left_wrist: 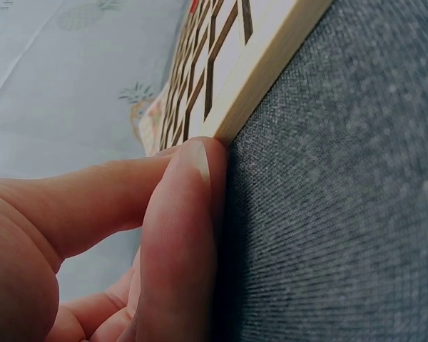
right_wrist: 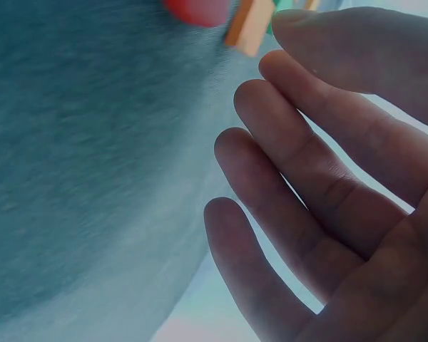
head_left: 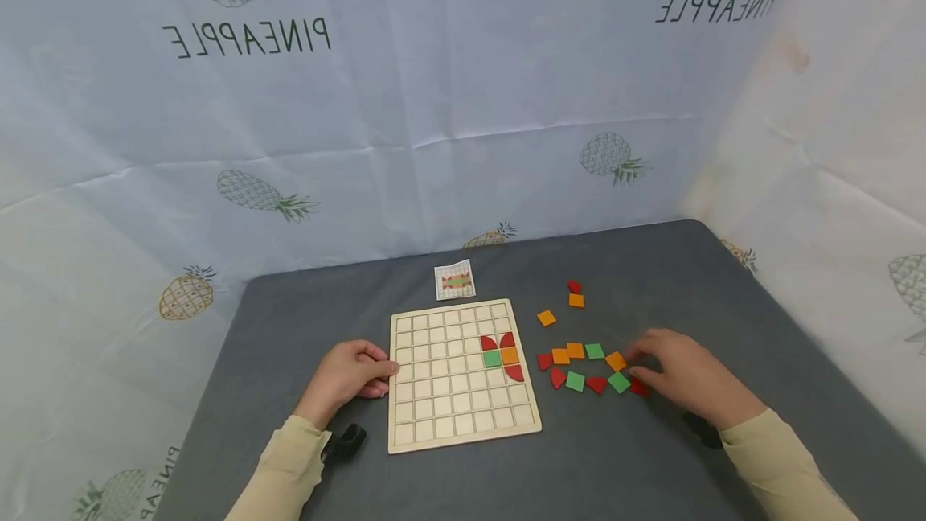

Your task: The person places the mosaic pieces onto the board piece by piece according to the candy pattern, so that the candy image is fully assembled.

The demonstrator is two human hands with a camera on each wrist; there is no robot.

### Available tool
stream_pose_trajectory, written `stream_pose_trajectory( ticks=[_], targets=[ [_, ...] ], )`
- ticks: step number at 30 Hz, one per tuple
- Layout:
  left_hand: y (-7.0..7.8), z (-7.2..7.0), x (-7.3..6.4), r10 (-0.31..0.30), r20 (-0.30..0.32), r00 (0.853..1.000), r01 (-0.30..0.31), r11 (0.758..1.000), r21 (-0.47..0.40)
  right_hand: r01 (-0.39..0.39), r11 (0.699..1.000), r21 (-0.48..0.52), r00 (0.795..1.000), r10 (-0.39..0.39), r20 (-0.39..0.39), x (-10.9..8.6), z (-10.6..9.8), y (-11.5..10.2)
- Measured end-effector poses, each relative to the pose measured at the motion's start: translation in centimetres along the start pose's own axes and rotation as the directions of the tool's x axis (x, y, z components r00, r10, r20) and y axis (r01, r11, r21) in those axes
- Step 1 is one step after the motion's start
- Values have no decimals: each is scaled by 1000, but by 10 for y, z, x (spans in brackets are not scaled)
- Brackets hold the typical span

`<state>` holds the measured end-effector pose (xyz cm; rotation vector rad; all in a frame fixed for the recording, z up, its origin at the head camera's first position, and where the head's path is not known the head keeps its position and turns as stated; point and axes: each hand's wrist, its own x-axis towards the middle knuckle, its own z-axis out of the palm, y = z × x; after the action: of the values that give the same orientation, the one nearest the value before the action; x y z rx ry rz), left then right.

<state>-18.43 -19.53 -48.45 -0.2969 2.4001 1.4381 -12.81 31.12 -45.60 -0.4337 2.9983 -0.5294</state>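
A wooden grid board [head_left: 444,392] lies on the table. On its right part sit a green square tile [head_left: 492,358], an orange square tile [head_left: 510,355] and several red quarter-round tiles [head_left: 514,373]. My left hand [head_left: 352,376] pinches the board's left edge between thumb [left_wrist: 182,214] and forefinger. To the right, my right hand [head_left: 676,368] hovers with spread, relaxed fingers [right_wrist: 253,153] beside a loose orange square [head_left: 616,361] and over a red piece [head_left: 640,387], which it partly hides. Nothing shows between those fingers.
Several loose green [head_left: 575,381], orange [head_left: 560,356] and red [head_left: 596,385] tiles lie right of the board. A small pattern card [head_left: 455,281] lies behind it. Pineapple-print cloth [head_left: 434,103] hangs around the dark grey table [head_left: 304,304].
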Motion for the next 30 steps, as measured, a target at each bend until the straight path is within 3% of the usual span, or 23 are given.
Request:
stream_pose_trajectory(
  ticks=[9, 18, 24, 30],
  targets=[
    [3, -2, -2, 15, 9, 1000, -15, 1000, -5, -36, 999, -3, 999, 36, 26, -15, 2, 7],
    [-1, -1, -1, 2, -2, 1000, -2, 1000, -15, -20, 1000, -4, 1000, 20, 13, -15, 6, 3],
    [-1, -1, 0, 4, 0, 1000, -4, 1000, -5, 0, 1000, -24, 1000, 0, -3, -7, 6, -6],
    [-1, 0, -1, 2, -1, 1000, -2, 1000, -6, 77, 996, -35, 996, -78, -48, 17, 14, -28]
  ],
)
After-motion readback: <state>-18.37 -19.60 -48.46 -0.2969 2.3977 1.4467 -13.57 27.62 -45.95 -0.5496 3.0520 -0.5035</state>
